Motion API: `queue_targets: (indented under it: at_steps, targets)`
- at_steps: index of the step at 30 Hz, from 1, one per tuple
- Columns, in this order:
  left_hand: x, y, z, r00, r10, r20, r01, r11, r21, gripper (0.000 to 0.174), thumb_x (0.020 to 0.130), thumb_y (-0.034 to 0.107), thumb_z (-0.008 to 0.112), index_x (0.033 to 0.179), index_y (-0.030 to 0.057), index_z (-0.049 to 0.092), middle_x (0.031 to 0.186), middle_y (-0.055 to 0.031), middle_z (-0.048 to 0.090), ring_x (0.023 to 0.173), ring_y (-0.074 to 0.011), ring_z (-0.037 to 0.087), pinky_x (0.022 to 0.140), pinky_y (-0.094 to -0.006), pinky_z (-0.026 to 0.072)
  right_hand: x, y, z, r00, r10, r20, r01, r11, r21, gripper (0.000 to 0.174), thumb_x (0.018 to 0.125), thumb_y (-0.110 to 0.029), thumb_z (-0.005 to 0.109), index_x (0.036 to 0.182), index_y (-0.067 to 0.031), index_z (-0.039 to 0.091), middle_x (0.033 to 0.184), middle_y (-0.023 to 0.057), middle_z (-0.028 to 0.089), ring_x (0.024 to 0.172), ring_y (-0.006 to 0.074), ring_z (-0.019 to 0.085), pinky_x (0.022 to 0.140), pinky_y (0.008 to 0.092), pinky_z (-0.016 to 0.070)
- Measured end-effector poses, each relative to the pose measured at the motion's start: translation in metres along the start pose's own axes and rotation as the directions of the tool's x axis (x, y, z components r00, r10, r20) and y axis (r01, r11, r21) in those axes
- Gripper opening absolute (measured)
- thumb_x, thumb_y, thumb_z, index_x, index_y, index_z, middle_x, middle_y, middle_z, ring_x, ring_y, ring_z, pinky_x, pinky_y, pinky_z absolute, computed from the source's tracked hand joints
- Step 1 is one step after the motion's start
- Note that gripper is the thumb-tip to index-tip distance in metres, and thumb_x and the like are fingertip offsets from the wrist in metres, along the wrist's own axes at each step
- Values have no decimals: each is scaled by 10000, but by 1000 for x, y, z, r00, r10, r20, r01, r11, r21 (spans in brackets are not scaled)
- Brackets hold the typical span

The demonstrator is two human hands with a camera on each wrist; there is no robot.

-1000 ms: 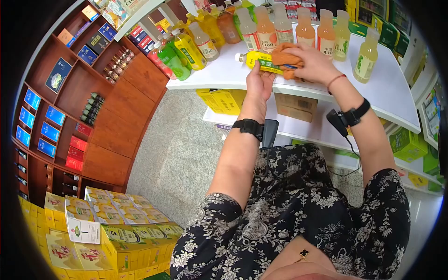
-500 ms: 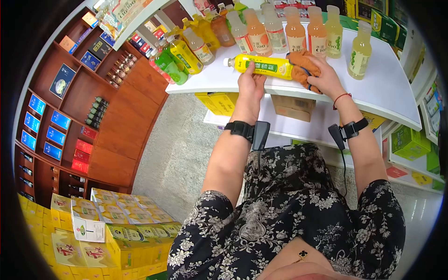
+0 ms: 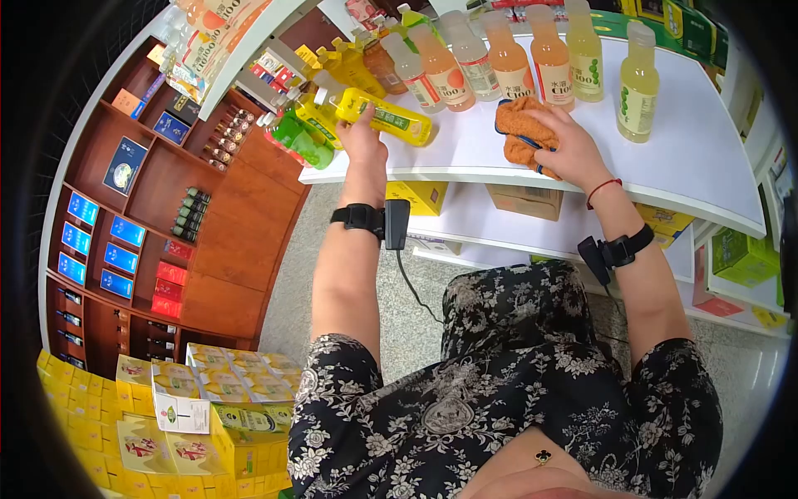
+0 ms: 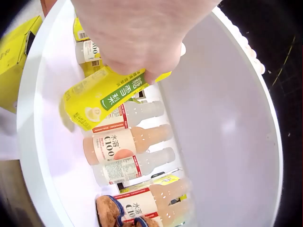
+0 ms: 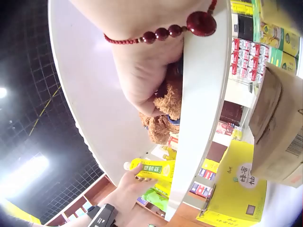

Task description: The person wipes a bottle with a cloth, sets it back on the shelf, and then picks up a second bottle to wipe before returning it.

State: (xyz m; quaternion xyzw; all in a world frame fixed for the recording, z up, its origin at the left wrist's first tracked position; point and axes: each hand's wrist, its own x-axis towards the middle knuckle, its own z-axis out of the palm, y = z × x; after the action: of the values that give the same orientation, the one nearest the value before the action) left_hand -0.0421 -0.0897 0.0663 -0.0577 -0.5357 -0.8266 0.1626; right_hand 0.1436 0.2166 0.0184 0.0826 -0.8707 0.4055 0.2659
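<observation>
Left hand [image 3: 363, 140] grips the yellow bottle [image 3: 386, 118] tilted over the white shelf's [image 3: 698, 166] left end, right hand [image 3: 569, 145] seemingly bunches the orange cloth [image 3: 519, 133] there; re-shelving looks underway, needing an upright set-down in a gap

The left arm reaches far and to the left with the forearm almost straight. The left hand [image 3: 362, 133] has its fingers curled round a yellow bottle [image 3: 391, 119]. The right arm stretches forward on the right, and the right hand [image 3: 569, 145] lies palm down, fingers bent over an orange cloth [image 3: 519, 125].
</observation>
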Motion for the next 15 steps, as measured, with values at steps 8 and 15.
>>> queue_targets:
  at_steps: [8, 15]
  targets:
    - [0, -14, 47, 955, 78, 286, -104, 992, 78, 580, 727, -83, 699, 1198, 3, 372, 1092, -126, 569, 979, -238, 594, 862, -351, 483, -1, -3, 1, 1000, -12, 0, 12, 1000, 11, 575, 675, -138, 623, 1246, -144, 559, 1263, 99, 513, 1097, 305, 553, 912, 363, 472]
    - [-44, -24, 113, 939, 48, 341, -129, 967, 218, 674, 742, -56, 702, 1296, -38, 317, 1120, -147, 562, 1008, -236, 585, 865, -364, 493, 1, 0, 3, 1000, -8, 7, 8, 1000, 9, 584, 676, -143, 620, 1256, -127, 552, 1340, 137, 479, 1144, 320, 534, 952, 355, 452]
